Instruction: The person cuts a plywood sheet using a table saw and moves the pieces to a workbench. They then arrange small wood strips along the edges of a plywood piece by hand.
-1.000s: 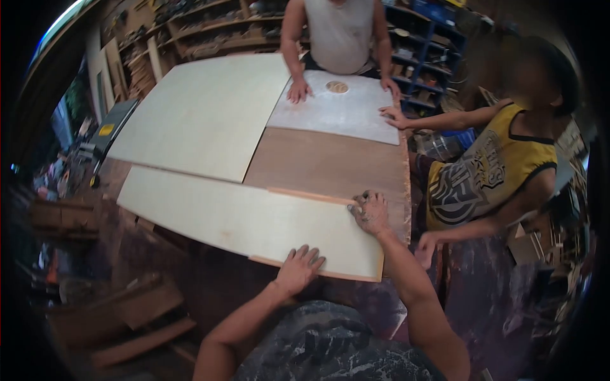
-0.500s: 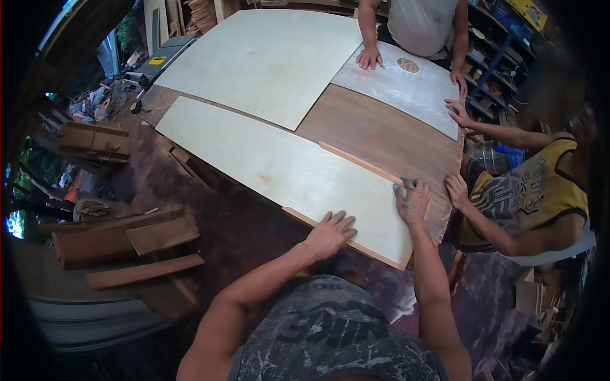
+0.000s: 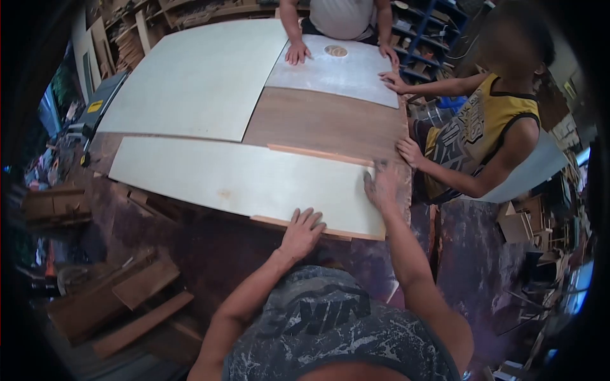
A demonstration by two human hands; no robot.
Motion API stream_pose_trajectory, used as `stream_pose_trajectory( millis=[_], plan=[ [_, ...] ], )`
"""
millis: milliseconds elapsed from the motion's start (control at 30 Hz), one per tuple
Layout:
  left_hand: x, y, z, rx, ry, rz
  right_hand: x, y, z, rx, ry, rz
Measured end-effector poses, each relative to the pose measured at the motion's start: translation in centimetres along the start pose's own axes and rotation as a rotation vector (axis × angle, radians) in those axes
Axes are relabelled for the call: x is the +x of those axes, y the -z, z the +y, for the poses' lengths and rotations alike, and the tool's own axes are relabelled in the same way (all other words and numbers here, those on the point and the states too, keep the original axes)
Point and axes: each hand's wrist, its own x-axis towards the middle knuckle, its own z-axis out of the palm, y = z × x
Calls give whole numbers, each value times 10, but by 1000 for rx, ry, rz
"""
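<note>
A long pale panel (image 3: 229, 178) lies across the near side of the wooden table (image 3: 324, 117). My left hand (image 3: 302, 235) rests on its near edge, fingers spread, beside a thin wood strip (image 3: 273, 221) along that edge. At the panel's right end, my right hand (image 3: 381, 185) lies over the far corner, thumb apart from the fingers, near the end of a second strip (image 3: 311, 154) along the far edge. Neither hand is closed around anything.
A large pale panel (image 3: 197, 79) and a smaller whitish panel (image 3: 337, 70) with an oval mark lie farther back. One person (image 3: 343, 16) stands behind the table; another in a yellow top (image 3: 486, 127) is at the right. Wood pieces (image 3: 121, 298) lie at lower left.
The view has turned, so the table and panels appear farther left and more level. Both my hands keep about the same places on the panel. The person in yellow shows more fully.
</note>
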Motion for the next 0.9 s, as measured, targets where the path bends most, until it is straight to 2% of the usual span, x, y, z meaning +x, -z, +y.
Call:
stream_pose_trajectory(
  millis=[67,133,200,267,300,367,433,467,500,600,633,700,767,833,900],
  plan=[
    [-3,-12,-9,20,-62,71,-33,24,-1,45,-148,-15],
    [-2,-13,-12,6,-92,113,-67,-7,14,-84,-221,127],
    [5,-7,-16,6,-150,132,-83,-10,16,5,-308,100],
    [3,-10,-19,-32,-180,86,-85,-14,22,51,-315,76],
    [5,-7,-21,2,-251,148,-89,-17,25,72,-329,65],
    [8,-4,-26,15,-263,121,-94,-19,39,67,-290,21],
    [5,-1,-22,-15,-283,77,-92,-17,47,38,-548,-7],
    [3,-5,-24,0,-308,95,-93,-21,60,-6,-560,82],
    [4,-6,-25,-1,-328,86,-92,-21,72,-49,-555,183],
    [8,-6,-31,-37,-366,101,-104,13,81,-127,-365,48],
    [0,-8,-31,-59,-367,103,-114,17,83,-156,-298,113],
    [-2,-9,-33,-50,-385,93,-112,12,68,90,-521,117],
    [4,-8,-35,-34,-398,103,-82,13,50,169,-436,99],
    [-6,-10,-32,-39,-409,97,-68,23,6,57,-77,17],
    [4,-13,-40,-45,-428,96,-25,45,-53,39,-78,-112]
  ],
)
